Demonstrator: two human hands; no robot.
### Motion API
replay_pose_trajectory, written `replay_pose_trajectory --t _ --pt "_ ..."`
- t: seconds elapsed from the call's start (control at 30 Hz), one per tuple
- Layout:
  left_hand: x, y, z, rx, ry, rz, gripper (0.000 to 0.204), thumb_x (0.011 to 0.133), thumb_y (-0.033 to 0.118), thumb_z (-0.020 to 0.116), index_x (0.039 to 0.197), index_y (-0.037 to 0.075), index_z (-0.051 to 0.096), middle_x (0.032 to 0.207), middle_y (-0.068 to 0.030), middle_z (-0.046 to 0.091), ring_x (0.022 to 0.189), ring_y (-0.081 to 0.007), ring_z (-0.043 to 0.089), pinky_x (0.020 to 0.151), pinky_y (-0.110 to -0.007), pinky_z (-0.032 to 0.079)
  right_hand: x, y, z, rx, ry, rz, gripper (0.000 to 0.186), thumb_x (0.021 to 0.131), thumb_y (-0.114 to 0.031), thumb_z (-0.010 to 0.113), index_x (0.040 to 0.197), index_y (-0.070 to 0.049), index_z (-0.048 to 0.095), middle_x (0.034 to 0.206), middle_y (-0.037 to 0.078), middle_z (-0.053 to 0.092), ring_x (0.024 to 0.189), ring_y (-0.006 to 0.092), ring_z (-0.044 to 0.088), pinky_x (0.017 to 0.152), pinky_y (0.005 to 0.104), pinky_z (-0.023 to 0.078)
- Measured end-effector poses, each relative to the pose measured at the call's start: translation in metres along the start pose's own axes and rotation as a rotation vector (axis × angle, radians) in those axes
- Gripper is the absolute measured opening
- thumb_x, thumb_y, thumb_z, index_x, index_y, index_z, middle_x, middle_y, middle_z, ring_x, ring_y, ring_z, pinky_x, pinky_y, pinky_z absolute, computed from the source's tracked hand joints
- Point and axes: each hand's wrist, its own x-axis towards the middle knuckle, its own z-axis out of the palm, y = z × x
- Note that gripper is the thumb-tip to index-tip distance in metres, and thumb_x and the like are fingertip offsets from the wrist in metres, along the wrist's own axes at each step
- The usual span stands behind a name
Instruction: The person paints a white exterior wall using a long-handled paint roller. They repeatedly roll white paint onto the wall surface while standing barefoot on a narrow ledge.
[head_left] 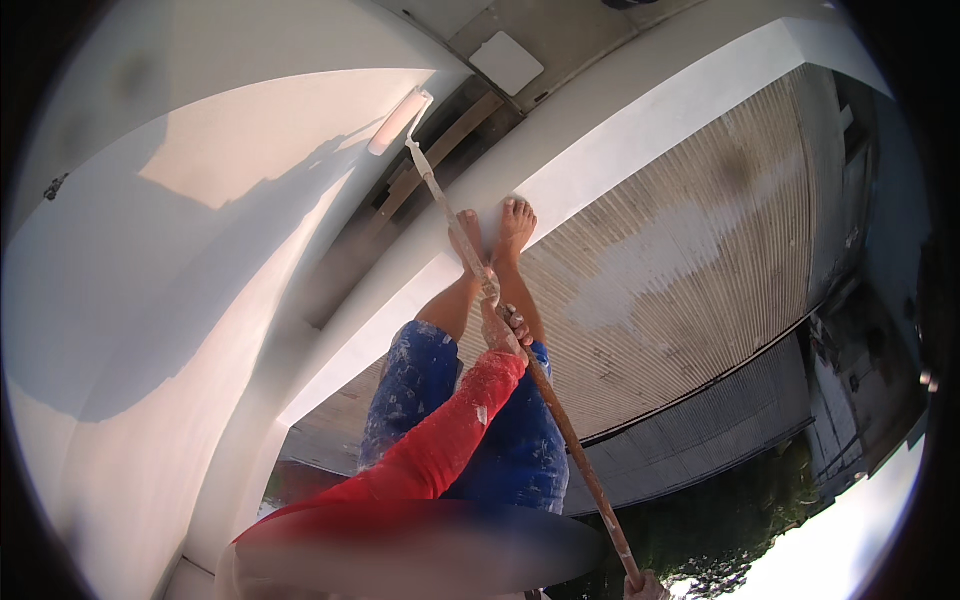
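Observation:
A paint roller (pixel 397 122) with a pale sleeve is at the far end of a long, paint-spotted pole (pixel 580 455). The roller is at the white wall (pixel 230 150) on the left; whether it presses on the wall I cannot tell. My left hand (pixel 503 328), below a red sleeve, has its fingers wrapped round the pole about midway, in front of my legs. Low in the picture, my right hand (pixel 647 587) is closed on the pole's near end, partly cut off by the frame. Cloth is tied or wrapped round the pole's upper part.
My bare feet (pixel 515 225) stand on a narrow white ledge (pixel 660 135). Beyond its right side lies a corrugated roof (pixel 690 250). Between ledge and wall runs a dark gap with a wooden plank (pixel 455 135). A white square panel (pixel 506 63) is farther ahead.

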Motion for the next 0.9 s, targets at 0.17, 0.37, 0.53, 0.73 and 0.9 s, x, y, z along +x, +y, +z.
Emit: replay_pose_trajectory --t 0.17,0.37,0.53,0.73,0.9 --pt "-0.045 -0.006 -0.003 -0.081 0.015 -0.038 0.038 0.084 0.053 0.049 0.078 0.016 0.044 0.054 0.0047 0.037 0.042 -0.0095 0.033 0.043 -0.026 0.026 -0.017 -0.039 -0.015 0.029 0.012 -0.078 0.04 0.089 -0.045 0.055 0.096 -0.007 0.062 0.087 0.023 0.065 0.086 0.0425 0.062 0.074 0.0518 0.049" --pt "-0.125 0.009 -0.028 -0.026 -0.176 -0.117 0.037 0.087 0.049 0.047 0.079 0.012 0.046 0.06 0.0006 0.043 0.051 -0.0154 0.044 0.053 -0.033 0.04 -0.046 -0.022 -0.002 0.022 0.052 -0.082 0.037 0.088 -0.043 0.057 0.094 -0.007 0.062 0.084 0.022 0.065 0.083 0.042 0.062 0.072 0.0508 0.049" --pt "-0.168 0.02 -0.059 -0.093 -0.426 -0.31 0.049 0.086 0.056 0.047 0.085 0.008 0.053 0.068 -0.007 0.052 0.066 -0.026 0.055 0.071 -0.044 0.045 -0.058 0.044 0.029 0.014 0.131 -0.087 0.031 0.084 -0.036 0.064 0.087 -0.006 0.06 0.073 0.019 0.063 0.073 0.0394 0.063 0.064 0.0467 0.049" --pt "0.002 0.067 -0.021 0.072 -0.441 -0.011 0.057 0.082 0.062 0.053 0.105 0.01 0.05 0.065 -0.0045 0.051 0.054 -0.0213 0.052 0.058 -0.039 0.045 -0.003 0.0 0.054 0.065 0.285 -0.217 0.027 0.079 -0.028 0.072 0.079 -0.005 0.058 0.061 0.015 0.06 0.06 0.0363 0.063 0.055 0.0418 0.049" --pt "0.107 0.095 0.021 0.104 -0.306 0.065 0.039 0.08 0.052 0.058 0.089 0.016 0.047 0.059 -0.0006 0.041 0.045 -0.0171 0.046 0.045 -0.035 0.041 0.071 -0.079 0.062 0.139 0.359 -0.333 0.032 0.081 -0.038 0.068 0.075 -0.009 0.057 0.06 0.013 0.061 0.057 0.0363 0.063 0.055 0.0444 0.05"
